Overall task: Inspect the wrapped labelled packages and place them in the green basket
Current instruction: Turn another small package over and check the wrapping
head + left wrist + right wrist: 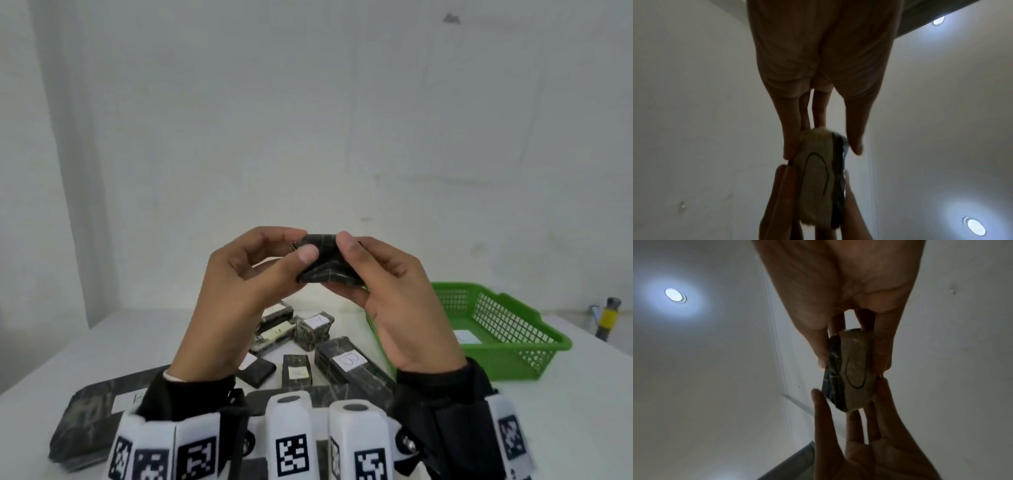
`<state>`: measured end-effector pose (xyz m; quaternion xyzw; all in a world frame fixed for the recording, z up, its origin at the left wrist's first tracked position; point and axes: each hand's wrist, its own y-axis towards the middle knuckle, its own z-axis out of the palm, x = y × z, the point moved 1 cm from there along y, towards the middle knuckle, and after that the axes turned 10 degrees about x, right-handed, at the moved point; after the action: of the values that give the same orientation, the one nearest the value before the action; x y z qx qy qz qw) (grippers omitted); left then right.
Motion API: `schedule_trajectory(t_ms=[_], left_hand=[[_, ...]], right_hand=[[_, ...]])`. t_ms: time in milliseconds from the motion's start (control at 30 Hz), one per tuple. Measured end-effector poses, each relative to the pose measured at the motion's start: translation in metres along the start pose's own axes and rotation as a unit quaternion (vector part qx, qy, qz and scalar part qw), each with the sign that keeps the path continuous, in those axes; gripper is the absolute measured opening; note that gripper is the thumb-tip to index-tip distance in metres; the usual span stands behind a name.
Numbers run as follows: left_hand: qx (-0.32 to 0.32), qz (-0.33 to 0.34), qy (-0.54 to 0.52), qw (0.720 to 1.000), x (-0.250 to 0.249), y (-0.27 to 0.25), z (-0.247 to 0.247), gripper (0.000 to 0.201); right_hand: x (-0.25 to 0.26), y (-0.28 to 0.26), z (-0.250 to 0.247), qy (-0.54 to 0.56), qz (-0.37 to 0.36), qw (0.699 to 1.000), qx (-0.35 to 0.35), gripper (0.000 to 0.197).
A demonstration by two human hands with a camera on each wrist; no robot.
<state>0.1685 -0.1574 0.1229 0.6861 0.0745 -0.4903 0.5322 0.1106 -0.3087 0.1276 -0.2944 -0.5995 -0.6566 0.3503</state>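
Observation:
A small dark-wrapped package (325, 260) is held up in the air above the table, between both hands. My left hand (274, 253) pinches its left end with thumb and fingers. My right hand (356, 260) pinches its right end, thumb on top. In the wrist views the package (818, 178) (853, 371) shows a pale label with a dark pen stroke on its far side. The green basket (513, 346) stands on the table to the right, below my right hand, with a white-labelled item inside.
Several dark-wrapped packages with white labels (346, 363) lie on the white table (565, 428) under my hands, some long, some small. A large flat package (92, 421) lies at front left. A yellow and grey object (608, 317) stands beyond the table at far right.

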Motion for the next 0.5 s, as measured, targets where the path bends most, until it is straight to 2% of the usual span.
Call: schedule_trajectory(t_ms=[100, 267, 433, 500], left_hand=[[0.045, -0.013, -0.001, 0.999, 0.0006, -0.0006, -0.0027, 0.039], [0.022, -0.014, -0.022, 0.999, 0.0066, 0.0006, -0.0098, 0.04], [0.051, -0.03, -0.038, 0.998, 0.0056, 0.0008, -0.0052, 0.04], [0.043, -0.023, -0.035, 0.998, 0.0052, 0.0013, -0.0031, 0.037]], right_hand=[[0.0002, 0.0014, -0.0057, 0.025, -0.008, 1.0, 0.005, 0.03], [-0.0055, 0.0023, -0.0084, 0.01, 0.03, 0.999, 0.039, 0.043], [-0.0076, 0.003, -0.0094, 0.025, 0.011, 1.0, 0.004, 0.032], [-0.0058, 0.0021, -0.01, 0.027, 0.011, 1.0, 0.007, 0.033]])
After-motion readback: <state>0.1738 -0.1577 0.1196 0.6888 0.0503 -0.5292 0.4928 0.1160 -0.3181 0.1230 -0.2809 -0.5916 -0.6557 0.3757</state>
